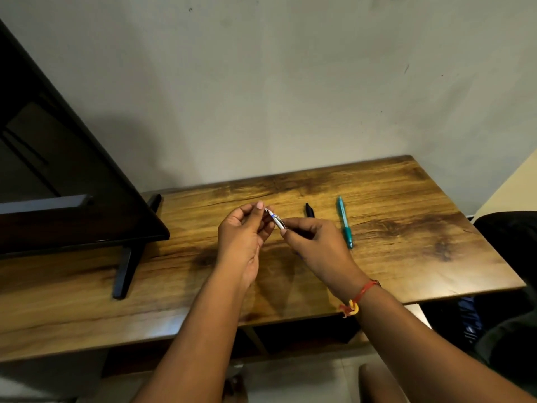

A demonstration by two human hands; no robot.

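While left hand (pixel 242 237) fingers (pixel 259 206) pinch silver-white pen (pixel 275 219) far end, right hand (pixel 318 248) fingers pinch near end above wooden surface (pixel 406 205).

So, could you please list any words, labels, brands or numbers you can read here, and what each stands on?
No text can be read.
White pen, pinched by the left hand and right hand: a blue band, no legible print.
Teal pen: any print is too small to tell.
Black pen and dark screen: no writing shows.
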